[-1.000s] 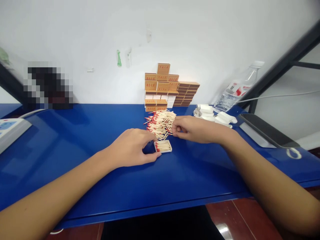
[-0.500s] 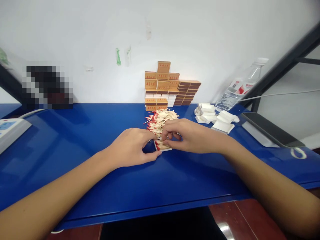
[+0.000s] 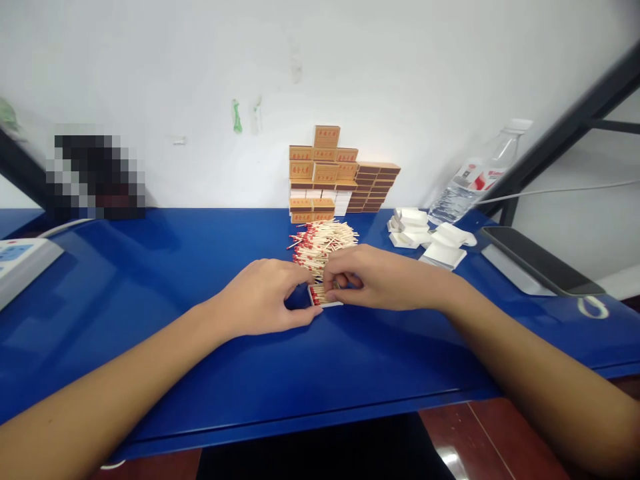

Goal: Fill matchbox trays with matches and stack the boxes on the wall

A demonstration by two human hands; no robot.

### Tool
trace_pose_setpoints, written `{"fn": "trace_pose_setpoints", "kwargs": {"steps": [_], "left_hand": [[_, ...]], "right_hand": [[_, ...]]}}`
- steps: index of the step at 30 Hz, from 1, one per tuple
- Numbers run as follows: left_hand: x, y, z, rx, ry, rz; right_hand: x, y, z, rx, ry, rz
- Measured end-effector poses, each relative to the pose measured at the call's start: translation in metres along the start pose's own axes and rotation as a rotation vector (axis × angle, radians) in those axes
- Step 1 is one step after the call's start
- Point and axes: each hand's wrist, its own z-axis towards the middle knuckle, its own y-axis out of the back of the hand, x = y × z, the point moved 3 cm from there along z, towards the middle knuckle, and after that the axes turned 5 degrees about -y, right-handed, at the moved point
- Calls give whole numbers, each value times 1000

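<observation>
A small white tray of red-tipped matches (image 3: 320, 297) lies on the blue table (image 3: 150, 280). My left hand (image 3: 263, 297) grips the tray's left end between thumb and fingers. My right hand (image 3: 373, 277) is curled over the tray's right part, its fingertips pinched on matches inside it. Just behind both hands lies a loose pile of matches (image 3: 323, 239).
Stacked orange matchboxes (image 3: 330, 173) stand against the wall. Several empty white trays (image 3: 430, 237) lie to the right, with a plastic water bottle (image 3: 475, 180) and a dark phone (image 3: 540, 260) beyond them. A white device (image 3: 20, 257) sits at the left edge.
My right hand has moved left from the loose pile onto the tray and now covers most of it. My left hand has stayed on the tray's end.
</observation>
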Motion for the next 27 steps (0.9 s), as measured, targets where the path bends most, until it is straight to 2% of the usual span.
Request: {"fn": "trace_pose_setpoints", "kwargs": {"steps": [13,27], "left_hand": [[0,1,0,12,-5,-2],[-1,1,0,7,-9,8]], "right_hand": [[3,-2,1,-40,27,3],[1,0,-1,22,84,15]]}}
